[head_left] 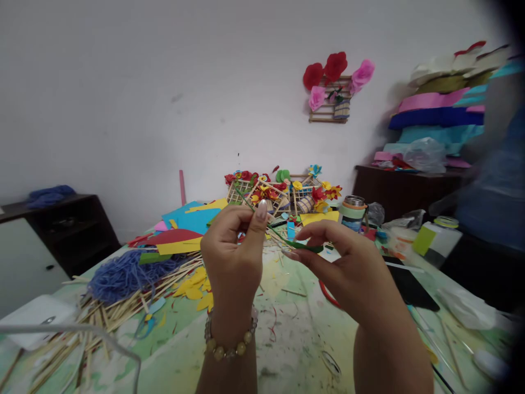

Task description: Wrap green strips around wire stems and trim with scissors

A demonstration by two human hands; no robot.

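Above the middle of the table, my left hand (pixel 235 249) is closed in a pinch on a thin green stem (pixel 245 199), whose tip sticks out up and to the left. From there a green strip (pixel 305 247), apparently paper, slants down to my right hand (pixel 344 262). Thumb and fingers of that hand pinch the strip, and its wider end lies against the palm side. Part of the stem is hidden behind my left fingers. Beyond my hands stand small stick frames with paper flowers (pixel 273 192).
Blue yarn (pixel 123 275) and thin wooden sticks (pixel 98 323) lie at the left, near yellow paper petals (pixel 194 284) and coloured sheets (pixel 205 219). To the right are a jar (pixel 353 213), a black tablet-like slab (pixel 412 284) and a plastic container (pixel 438 241). A blurred person (pixel 498 164) is at the right edge.
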